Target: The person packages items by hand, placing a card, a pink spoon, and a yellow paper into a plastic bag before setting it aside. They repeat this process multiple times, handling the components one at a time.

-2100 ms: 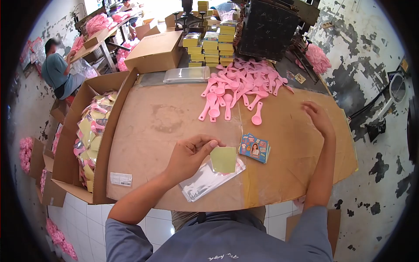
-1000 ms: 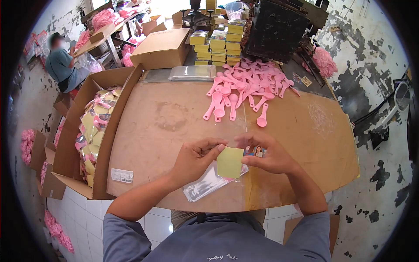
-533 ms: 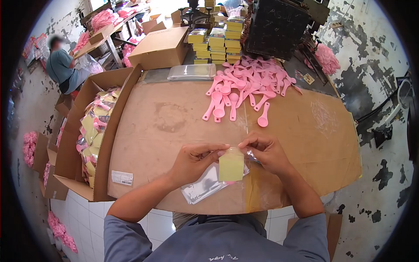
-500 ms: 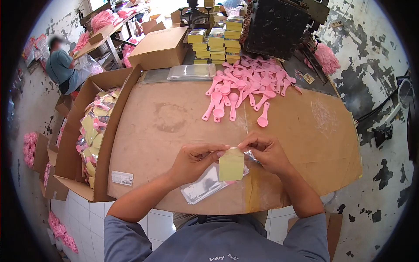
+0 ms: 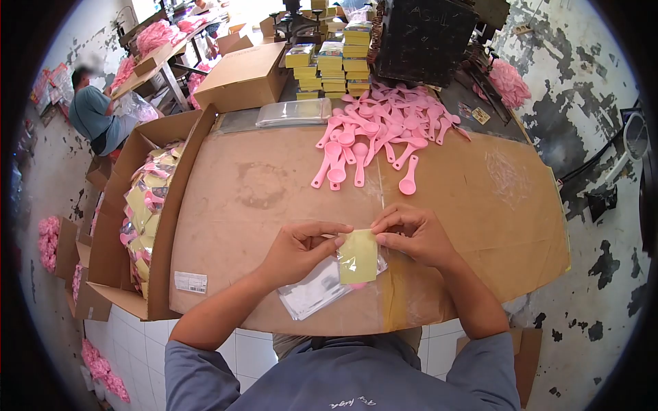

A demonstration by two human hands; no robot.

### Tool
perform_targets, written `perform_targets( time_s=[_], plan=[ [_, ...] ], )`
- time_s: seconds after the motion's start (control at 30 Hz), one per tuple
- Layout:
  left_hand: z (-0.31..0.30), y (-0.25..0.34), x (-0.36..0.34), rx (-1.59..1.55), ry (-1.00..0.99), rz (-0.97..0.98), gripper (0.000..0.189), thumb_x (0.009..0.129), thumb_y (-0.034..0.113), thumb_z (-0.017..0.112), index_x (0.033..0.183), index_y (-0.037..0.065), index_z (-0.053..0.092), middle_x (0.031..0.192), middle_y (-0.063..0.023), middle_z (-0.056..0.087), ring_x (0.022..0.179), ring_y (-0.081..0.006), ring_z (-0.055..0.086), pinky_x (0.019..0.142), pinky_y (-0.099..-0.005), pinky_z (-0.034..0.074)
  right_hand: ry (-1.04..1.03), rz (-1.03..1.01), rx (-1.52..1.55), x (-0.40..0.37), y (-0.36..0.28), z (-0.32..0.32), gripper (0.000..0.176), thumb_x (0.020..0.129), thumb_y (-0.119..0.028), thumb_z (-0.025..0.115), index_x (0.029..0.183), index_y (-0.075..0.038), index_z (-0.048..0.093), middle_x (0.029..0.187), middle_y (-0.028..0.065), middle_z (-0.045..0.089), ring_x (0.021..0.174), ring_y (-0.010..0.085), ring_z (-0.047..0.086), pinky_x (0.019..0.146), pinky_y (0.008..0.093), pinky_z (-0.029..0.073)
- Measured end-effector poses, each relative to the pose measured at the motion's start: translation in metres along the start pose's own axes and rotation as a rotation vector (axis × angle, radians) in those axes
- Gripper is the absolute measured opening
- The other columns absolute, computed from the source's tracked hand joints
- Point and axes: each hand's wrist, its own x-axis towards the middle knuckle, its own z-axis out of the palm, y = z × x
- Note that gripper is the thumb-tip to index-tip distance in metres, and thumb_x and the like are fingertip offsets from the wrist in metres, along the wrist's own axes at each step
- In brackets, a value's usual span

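A small clear plastic packet with a yellow card (image 5: 358,259) in it hangs upright between my hands above the near part of the table. My left hand (image 5: 301,250) pinches its top left corner between thumb and fingers. At the top right corner, my right hand (image 5: 413,236) grips it the same way. A bit of pink shows at the card's lower edge; what it belongs to is mostly hidden. Under the packet, a stack of clear plastic bags (image 5: 308,296) lies on the table. Farther back is a heap of pink spoons (image 5: 384,130), with one spoon (image 5: 408,177) lying apart in front.
Left of the cardboard-covered table (image 5: 233,240) stands an open carton (image 5: 192,205) filled with packets. A closed carton (image 5: 243,75), stacks of yellow cards (image 5: 329,67) and a black metal box (image 5: 421,48) stand at the back. Another person (image 5: 96,113) sits far left.
The yellow card now sits behind shiny plastic, its top edge level with my fingers. My right hand has shifted slightly left and up, onto the packet's corner.
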Motion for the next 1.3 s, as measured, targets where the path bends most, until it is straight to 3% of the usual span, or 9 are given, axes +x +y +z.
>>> perform_targets(
  time_s=[0.2,0.5,0.7,0.8,0.9,1.0,1.1,1.17,1.3],
  plan=[
    [0.002,0.004,0.0,-0.04,-0.016,0.011,0.027,0.101,0.006,0.067,0.125,-0.005,0.069,0.113,-0.0112,0.075,0.095,-0.0129,0.072,0.085,-0.0275,0.061,0.003,0.065,0.088,0.0,0.009,-0.001,0.009,0.095,0.0,0.072,0.104,0.001,0.071,0.103,0.004,0.07,0.091,0.0107,0.067,0.081,0.026,0.054],
    [-0.001,0.009,0.0,-0.023,0.04,0.082,0.026,0.102,0.006,0.064,0.126,-0.004,0.069,0.113,-0.012,0.075,0.1,-0.0154,0.072,0.087,-0.0308,0.061,-0.092,0.046,-0.008,-0.002,-0.01,0.013,0.041,0.095,-0.003,0.072,0.132,0.0,0.057,0.105,0.0027,0.067,0.096,0.0102,0.065,0.085,0.0273,0.053],
    [0.009,0.016,0.0,-0.2,0.127,0.206,0.031,0.104,0.01,0.063,0.132,-0.004,0.063,0.115,-0.012,0.073,0.107,-0.0152,0.071,0.089,-0.0304,0.06,-0.144,0.092,-0.039,-0.002,-0.001,0.006,0.033,0.095,-0.001,0.071,0.126,0.002,0.061,0.105,0.0036,0.068,0.097,0.0107,0.066,0.087,0.0276,0.053],
    [0.006,0.008,0.0,-0.053,0.044,0.151,0.04,0.103,0.013,0.065,0.139,-0.003,0.057,0.119,-0.0133,0.071,0.11,-0.0174,0.069,0.088,-0.0311,0.06,-0.123,0.083,0.08,-0.003,-0.017,0.01,0.031,0.095,-0.001,0.072,0.124,0.002,0.063,0.105,0.0041,0.069,0.097,0.0111,0.066,0.086,0.028,0.053],
    [-0.013,0.012,0.001,-0.039,-0.222,-0.143,0.041,0.101,0.005,0.064,0.14,-0.001,0.055,0.125,-0.0142,0.067,0.114,-0.0214,0.067,0.094,-0.0352,0.058,-0.076,0.075,0.132,-0.007,-0.024,0.005,0.028,0.096,-0.004,0.071,0.123,0.001,0.065,0.106,0.0057,0.071,0.096,0.0115,0.066,0.084,0.0283,0.054],
    [-0.037,0.025,-0.001,-0.114,0.101,0.011,0.047,0.105,0.021,0.062,0.145,0.0,0.049,0.131,-0.0148,0.065,0.115,-0.0206,0.067,0.089,-0.035,0.059,0.077,0.022,-0.026,-0.007,-0.01,-0.013,0.025,0.096,-0.007,0.073,0.119,0.0,0.068,0.108,0.0067,0.071,0.094,0.0118,0.067,0.084,0.0289,0.054],
    [-0.069,0.051,0.012,-0.472,0.743,0.563,0.05,0.111,0.036,0.047,0.141,-0.004,0.051,0.131,-0.0121,0.066,0.112,-0.0225,0.068,0.094,-0.0395,0.059,0.152,0.044,-0.373,-0.008,-0.02,-0.03,0.027,0.092,-0.012,0.076,0.116,-0.001,0.07,0.107,0.0085,0.073,0.094,0.0155,0.068,0.086,0.0322,0.054],
    [-0.073,0.059,0.013,-0.535,0.833,0.6,0.042,0.11,0.029,0.049,0.139,-0.001,0.055,0.124,-0.0099,0.069,0.106,-0.0204,0.069,0.091,-0.0353,0.058,0.191,0.008,-0.608,-0.006,-0.021,-0.039,0.031,0.089,-0.014,0.079,0.116,-0.001,0.07,0.108,0.0098,0.072,0.096,0.0194,0.068,0.087,0.0351,0.054],
    [-0.064,0.018,0.014,0.231,0.541,0.232,0.034,0.1,0.028,0.066,0.126,0.007,0.069,0.111,-0.002,0.069,0.098,-0.011,0.067,0.083,-0.0255,0.051,0.13,0.018,-0.936,-0.011,-0.024,-0.048,0.036,0.085,-0.019,0.082,0.115,-0.002,0.072,0.11,0.0124,0.069,0.1,0.0258,0.067,0.089,0.0393,0.053]
  ],
)
